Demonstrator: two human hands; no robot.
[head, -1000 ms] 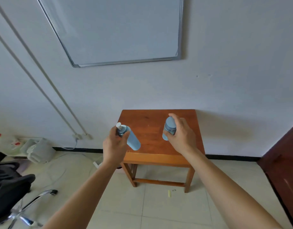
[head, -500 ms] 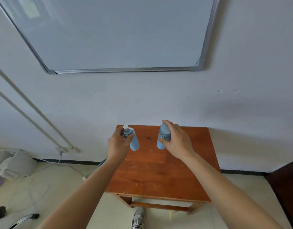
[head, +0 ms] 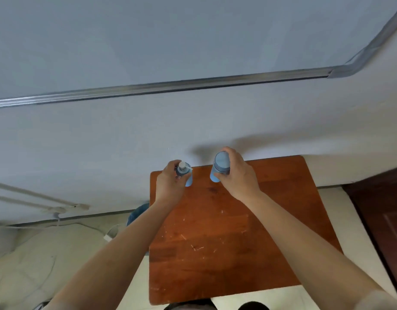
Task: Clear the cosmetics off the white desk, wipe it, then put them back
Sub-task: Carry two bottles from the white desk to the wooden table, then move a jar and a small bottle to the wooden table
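My left hand (head: 169,184) grips a light blue pump bottle (head: 186,175) with a white nozzle on a dark collar. My right hand (head: 236,175) grips a light blue bottle with a grey-blue cap (head: 220,166). Both bottles are upright over the far edge of a small brown wooden table (head: 226,238), close to the wall. I cannot tell whether their bases touch the tabletop. The white desk is not in view.
The wooden table's top is scratched and bears nothing else. A whiteboard with a metal frame (head: 170,86) hangs on the wall above. Cables and a white plug (head: 110,234) lie on the floor at left. A dark wooden door (head: 385,220) stands at right.
I have stepped up to the wooden table, which now fills the lower view. Both hands carried their bottles forward to the table's far edge by the wall.
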